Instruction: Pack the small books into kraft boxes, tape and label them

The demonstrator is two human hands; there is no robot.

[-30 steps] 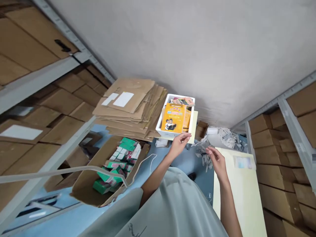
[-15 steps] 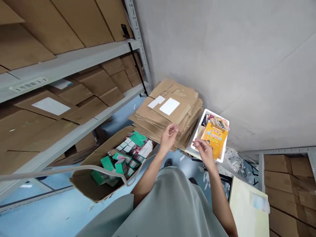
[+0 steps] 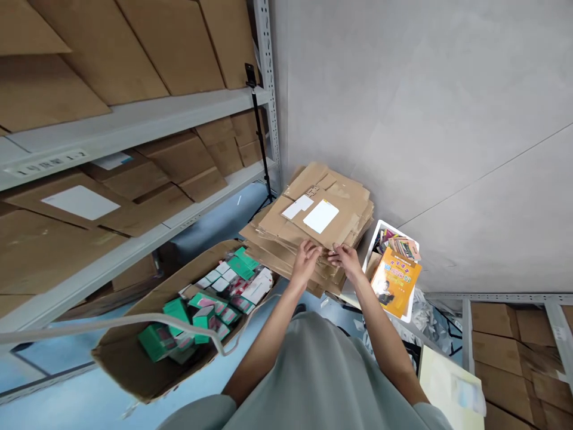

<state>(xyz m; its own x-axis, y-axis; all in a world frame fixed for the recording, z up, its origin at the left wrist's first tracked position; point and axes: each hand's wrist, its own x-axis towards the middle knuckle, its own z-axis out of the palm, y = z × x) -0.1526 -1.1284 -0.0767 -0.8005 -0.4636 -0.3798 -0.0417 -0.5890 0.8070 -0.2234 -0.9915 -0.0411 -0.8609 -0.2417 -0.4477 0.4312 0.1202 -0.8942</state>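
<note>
A stack of flattened cardboard boxes point(image 3: 342, 197) lies in front of me, two white labels on its top piece. My left hand point(image 3: 307, 261) is at the stack's near edge, its fingers curled in a pinch. Close to its right, my right hand point(image 3: 345, 260) also pinches at that edge. Something small and dark shows at its fingertips, too small to name. Whether either hand grips the cardboard cannot be told. Right of the stack, a white bin point(image 3: 408, 315) holds an orange book point(image 3: 396, 280) and several small booklets.
An open carton point(image 3: 120, 352) with green and white small boxes stands at lower left. A pale bent tube point(image 3: 147, 318) crosses over it. Shelving point(image 3: 192, 113) with brown cartons lines the left, beside a black stand point(image 3: 259, 131). A grey wall point(image 3: 403, 107) rises behind.
My right hand has moved left from the bin to the stack's near edge, close beside my left hand. The camera view has shifted, so the stack and bin sit lower.
</note>
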